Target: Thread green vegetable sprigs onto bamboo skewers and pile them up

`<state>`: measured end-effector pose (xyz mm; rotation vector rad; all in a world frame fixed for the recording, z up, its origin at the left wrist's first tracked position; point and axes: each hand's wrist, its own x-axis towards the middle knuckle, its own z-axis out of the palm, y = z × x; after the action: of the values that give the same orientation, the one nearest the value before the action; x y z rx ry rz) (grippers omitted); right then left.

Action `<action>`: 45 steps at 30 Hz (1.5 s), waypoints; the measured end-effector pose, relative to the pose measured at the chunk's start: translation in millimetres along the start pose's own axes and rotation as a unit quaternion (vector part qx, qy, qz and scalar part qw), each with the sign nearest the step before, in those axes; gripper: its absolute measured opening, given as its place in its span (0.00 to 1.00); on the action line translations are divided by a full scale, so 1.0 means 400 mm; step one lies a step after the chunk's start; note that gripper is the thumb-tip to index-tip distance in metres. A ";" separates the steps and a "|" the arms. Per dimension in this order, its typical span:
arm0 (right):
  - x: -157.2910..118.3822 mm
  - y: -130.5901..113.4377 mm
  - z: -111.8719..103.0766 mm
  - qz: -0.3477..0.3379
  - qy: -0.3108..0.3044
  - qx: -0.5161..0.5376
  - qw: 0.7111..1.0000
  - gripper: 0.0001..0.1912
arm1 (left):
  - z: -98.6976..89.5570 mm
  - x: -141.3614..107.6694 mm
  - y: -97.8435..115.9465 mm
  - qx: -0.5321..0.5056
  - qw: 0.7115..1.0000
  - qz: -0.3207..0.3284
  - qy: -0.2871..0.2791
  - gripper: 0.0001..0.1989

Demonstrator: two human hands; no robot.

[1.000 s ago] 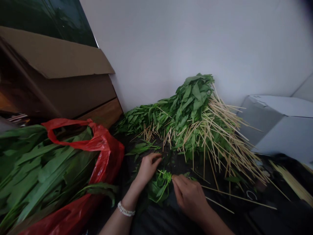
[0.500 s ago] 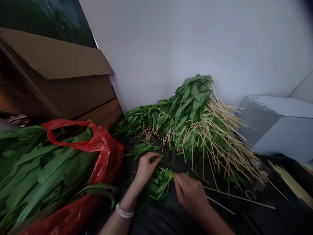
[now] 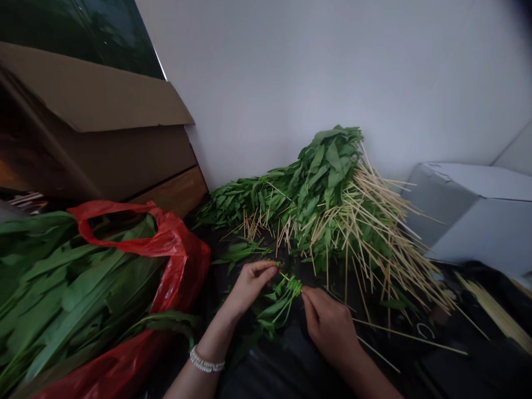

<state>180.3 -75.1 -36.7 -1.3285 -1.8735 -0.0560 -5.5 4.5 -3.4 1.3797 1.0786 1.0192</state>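
Head view: both forearms enter from the lower edge and converge at the centre, above the dark surface (image 3: 266, 377). The bracelet (image 3: 206, 361) encircles the left wrist. The left hand (image 3: 251, 287) extends up and to the right, back upward; its thumb and index finger meet on a green stem at the far end of the skewer (image 3: 284, 275). The right hand (image 3: 330, 324) angles up and to the left, back upward; its thumb and index finger press together at the near side of the bunch (image 3: 276, 310), the other fingers curled under. The bunch is located between the hands, its stems on the skewer, its leaves hanging toward the person. A pale stick (image 3: 380, 354) emerges beside the right wrist; whether it is the skewer's other end cannot be told. To the left, the red bag (image 3: 183, 249) holds loose leaves (image 3: 75, 288). Beyond the hands, the pile (image 3: 328, 166) of leafy bunches stands near the wall (image 3: 291, 72), its sticks (image 3: 374, 221) pointing right and down. The carton (image 3: 112, 100) is at far left; the white box (image 3: 494, 221), at right.
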 end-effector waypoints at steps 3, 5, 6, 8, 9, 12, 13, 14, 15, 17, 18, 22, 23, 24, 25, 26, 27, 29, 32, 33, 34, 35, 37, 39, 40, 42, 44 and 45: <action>0.000 0.001 0.001 0.002 0.004 0.000 1.000 0.13 | 0.002 -0.001 0.001 -0.011 0.999 -0.009 -0.030 0.20; 0.000 0.002 0.001 0.001 0.007 0.003 1.000 0.13 | 0.003 -0.001 0.000 -0.020 0.999 -0.013 -0.038 0.22; 0.000 0.002 0.001 0.001 0.009 0.003 1.000 0.13 | 0.004 -0.001 -0.001 -0.024 0.999 -0.014 -0.039 0.22; 0.001 0.001 0.001 0.001 0.012 0.000 1.000 0.13 | 0.005 -0.001 -0.003 -0.030 0.999 -0.015 -0.035 0.22; 0.001 0.000 0.001 0.004 0.011 -0.002 1.000 0.13 | 0.005 -0.001 -0.003 -0.031 0.999 -0.015 -0.032 0.21; 0.001 -0.002 -0.001 0.009 -0.005 -0.008 1.000 0.14 | 0.006 -0.002 -0.002 -0.026 0.999 -0.021 -0.023 0.21; 0.001 -0.002 -0.001 0.009 -0.009 -0.009 1.000 0.14 | 0.006 -0.002 -0.002 -0.022 0.999 -0.022 -0.021 0.21; 0.002 -0.001 -0.002 0.009 -0.012 -0.010 1.000 0.14 | 0.005 -0.002 -0.003 -0.016 0.999 -0.021 -0.022 0.21; 0.001 -0.001 -0.002 0.008 -0.012 -0.011 1.000 0.15 | 0.005 -0.001 -0.003 -0.010 0.999 -0.020 -0.023 0.21; 0.001 0.001 -0.001 0.011 -0.013 -0.013 1.000 0.15 | 0.003 0.000 -0.007 0.002 1.000 -0.016 -0.024 0.21; 0.001 0.001 -0.001 0.011 -0.014 -0.014 1.000 0.15 | 0.002 0.001 -0.008 0.009 1.000 -0.014 -0.025 0.20; -0.002 0.002 0.002 0.010 -0.027 -0.023 0.999 0.15 | -0.002 0.002 -0.014 0.050 0.998 0.000 -0.029 0.18; -0.003 0.001 0.003 0.010 -0.030 -0.025 0.999 0.15 | -0.001 0.002 -0.015 0.061 0.998 0.005 -0.033 0.17; -0.004 0.001 0.004 0.010 -0.032 -0.027 0.999 0.15 | -0.001 0.002 -0.016 0.069 0.997 0.008 -0.036 0.17; -0.005 0.001 0.005 0.010 -0.034 -0.028 0.999 0.15 | 0.001 0.002 -0.018 0.073 0.997 0.009 -0.039 0.16; -0.006 0.001 0.006 0.010 -0.035 -0.029 0.999 0.15 | 0.002 0.002 -0.019 0.071 0.997 0.006 -0.040 0.16; -0.006 0.001 0.007 0.010 -0.035 -0.028 0.999 0.15 | 0.003 0.002 -0.020 0.063 0.997 0.000 -0.038 0.17; -0.005 0.000 0.008 0.013 -0.031 -0.023 0.999 0.15 | 0.005 0.003 -0.021 0.030 0.999 -0.014 -0.034 0.19; -0.004 -0.003 0.007 0.012 -0.030 -0.014 0.999 0.15 | 0.004 0.004 -0.018 -0.015 0.999 -0.030 -0.024 0.22; -0.004 -0.004 0.007 0.011 -0.031 -0.013 0.999 0.15 | 0.003 0.004 -0.017 -0.019 0.999 -0.034 -0.020 0.22; -0.004 -0.005 0.006 0.009 -0.032 -0.013 0.999 0.15 | 0.002 0.004 -0.016 -0.018 0.999 -0.038 -0.016 0.21; -0.005 -0.006 0.006 0.007 -0.032 -0.014 0.999 0.15 | 0.001 0.005 -0.016 -0.016 0.999 -0.041 -0.014 0.20; -0.005 -0.006 0.006 0.004 -0.033 -0.016 0.999 0.15 | -0.001 0.005 -0.019 -0.016 0.999 -0.045 -0.020 0.19; -0.005 -0.007 0.006 -0.001 -0.033 -0.019 0.999 0.16 | -0.002 0.006 -0.023 -0.020 0.998 -0.050 -0.034 0.19; -0.005 -0.007 0.006 -0.004 -0.033 -0.020 0.999 0.16 | -0.002 0.005 -0.025 -0.021 0.997 -0.053 -0.042 0.19; -0.004 -0.009 0.006 -0.007 -0.031 -0.022 0.999 0.16 | 0.001 0.004 -0.026 -0.024 0.997 -0.055 -0.050 0.20; -0.002 -0.011 0.006 -0.009 -0.029 -0.020 0.999 0.16 | 0.006 0.000 -0.022 -0.027 0.996 -0.056 -0.060 0.21; -0.002 -0.013 0.006 -0.011 -0.028 -0.021 0.999 0.16 | 0.009 -0.002 -0.019 -0.028 0.996 -0.056 -0.070 0.21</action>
<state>174.9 -76.7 -36.9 -1.3514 -1.9439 -0.0693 -2.8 3.1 -11.2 1.3102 1.0031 0.8523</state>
